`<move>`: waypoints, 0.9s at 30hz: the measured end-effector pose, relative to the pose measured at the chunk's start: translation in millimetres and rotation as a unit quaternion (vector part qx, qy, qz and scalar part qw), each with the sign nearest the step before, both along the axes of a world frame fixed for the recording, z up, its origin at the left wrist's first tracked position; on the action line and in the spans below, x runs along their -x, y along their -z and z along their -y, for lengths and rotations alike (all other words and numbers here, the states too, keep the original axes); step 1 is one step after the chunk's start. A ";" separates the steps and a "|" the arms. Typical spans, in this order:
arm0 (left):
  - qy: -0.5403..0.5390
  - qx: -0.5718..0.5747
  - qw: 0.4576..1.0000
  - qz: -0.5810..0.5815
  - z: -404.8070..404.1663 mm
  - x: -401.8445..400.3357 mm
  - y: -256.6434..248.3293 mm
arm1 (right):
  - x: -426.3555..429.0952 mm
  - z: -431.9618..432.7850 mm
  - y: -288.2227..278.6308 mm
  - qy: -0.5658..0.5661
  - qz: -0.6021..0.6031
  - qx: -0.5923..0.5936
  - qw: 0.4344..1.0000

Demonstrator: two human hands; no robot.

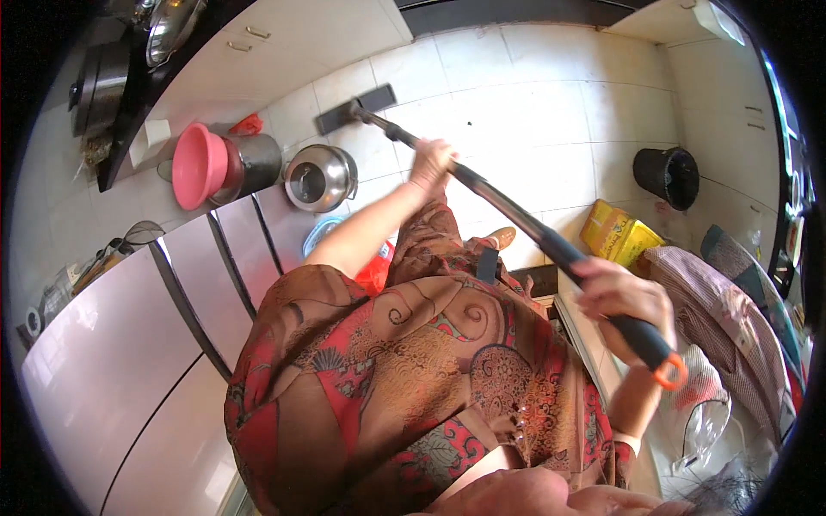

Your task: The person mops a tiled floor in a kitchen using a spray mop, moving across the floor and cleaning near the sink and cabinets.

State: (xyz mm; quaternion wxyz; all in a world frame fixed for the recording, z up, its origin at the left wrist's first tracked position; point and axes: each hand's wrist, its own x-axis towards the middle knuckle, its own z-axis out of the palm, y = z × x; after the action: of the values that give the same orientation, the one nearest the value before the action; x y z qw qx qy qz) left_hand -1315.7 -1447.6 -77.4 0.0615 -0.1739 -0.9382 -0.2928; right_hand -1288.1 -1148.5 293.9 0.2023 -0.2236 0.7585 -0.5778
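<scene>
A flat mop with a long dark handle (510, 209) slants across the view in front of me. My left hand (431, 162) grips the handle partway down. Around the dark foam grip near the top end, my right hand (624, 303) is closed. An orange hanging loop (672, 372) sticks out at that end. The mop's dark rectangular head (379, 99) lies on the white tiled floor (523, 116), near the white cabinets. A small dark speck (469, 123) is on the tiles to the right of the head.
Left of the mop stand a metal pot (332, 164), a large steel pot (258, 164) and a pink basin (193, 164). A refrigerator (129, 335) is beside me. On the right are a black bucket (652, 180), a yellow box (619, 232) and a checked cloth (716, 322).
</scene>
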 end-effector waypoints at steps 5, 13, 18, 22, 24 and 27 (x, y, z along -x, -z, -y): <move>0.072 -0.129 0.987 -0.059 -152.6 -45.4 -75.9 | -64.1 -68.1 -85.9 0.110 -0.120 0.010 0.987; 0.111 -0.134 0.968 0.180 -146.8 -57.1 -150.1 | -99.7 -123.0 -92.8 -0.001 -0.156 0.095 0.983; -0.120 -0.190 0.974 -0.002 -128.4 -68.3 -111.2 | -71.3 -94.5 -65.0 0.112 -0.171 0.094 0.974; -0.132 -0.172 0.974 0.058 -117.9 -87.7 -105.2 | -67.5 -76.1 -44.1 0.115 -0.059 0.284 0.950; -0.048 -0.046 0.996 0.061 -99.4 -98.8 -75.4 | -57.7 -72.2 -26.1 0.009 -0.040 0.312 0.949; 0.090 -0.019 0.995 0.040 -86.1 -87.3 -91.0 | -66.0 -60.4 -49.7 -0.052 -0.068 0.359 0.929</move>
State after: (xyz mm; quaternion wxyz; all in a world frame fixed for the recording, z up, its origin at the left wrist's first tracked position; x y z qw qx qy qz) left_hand -1228.4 -1361.6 13.6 0.0005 -0.2444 -0.9147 -0.3219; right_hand -1222.2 -1088.1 343.6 0.0859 -0.3597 0.4994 -0.7835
